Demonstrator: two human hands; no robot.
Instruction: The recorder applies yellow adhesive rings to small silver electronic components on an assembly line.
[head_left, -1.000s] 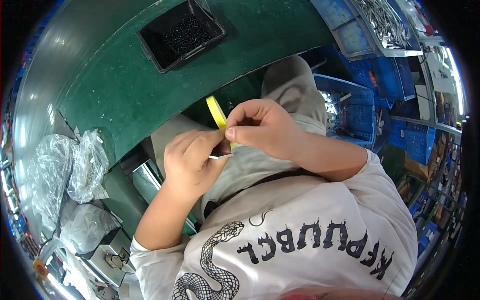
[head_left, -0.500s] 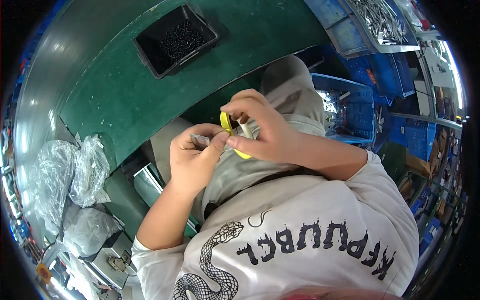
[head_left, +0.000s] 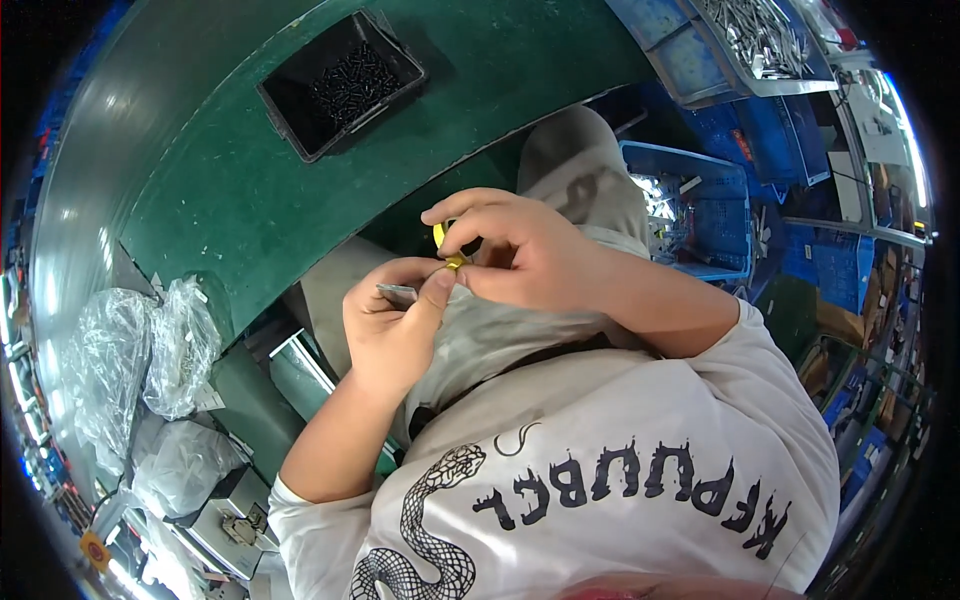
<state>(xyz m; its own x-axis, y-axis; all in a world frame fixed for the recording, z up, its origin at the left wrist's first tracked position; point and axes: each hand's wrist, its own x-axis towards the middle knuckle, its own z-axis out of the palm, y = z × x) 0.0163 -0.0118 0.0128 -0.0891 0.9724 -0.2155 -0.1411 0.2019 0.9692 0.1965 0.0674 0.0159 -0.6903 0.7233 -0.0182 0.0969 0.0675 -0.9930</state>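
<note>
Over my lap, my left hand point(head_left: 392, 325) and my right hand point(head_left: 545, 255) meet at their fingertips. The right is curled around a roll of yellow tape point(head_left: 439, 234). Most of the roll hides behind its fingers; a yellow edge shows by the forefinger. At the meeting thumbs, a short bit of yellow tape is pinched between the two hands. My left hand is closed, with a small flat grey piece point(head_left: 396, 292), seemingly metal, sticking out between thumb and fingers. The rest of that piece is covered by the hand.
On the green table point(head_left: 230, 200) stands a black bin point(head_left: 297, 143) of small black parts. To the right are a blue crate point(head_left: 722, 215) with loose pieces and a raised bin point(head_left: 690, 60) of metal rods. Clear plastic bags point(head_left: 185, 345) lie at the left.
My right hand has turned and closed further over the tape roll, so less yellow shows and the pale core is hidden. Both hands stay together at nearly the same place.
</note>
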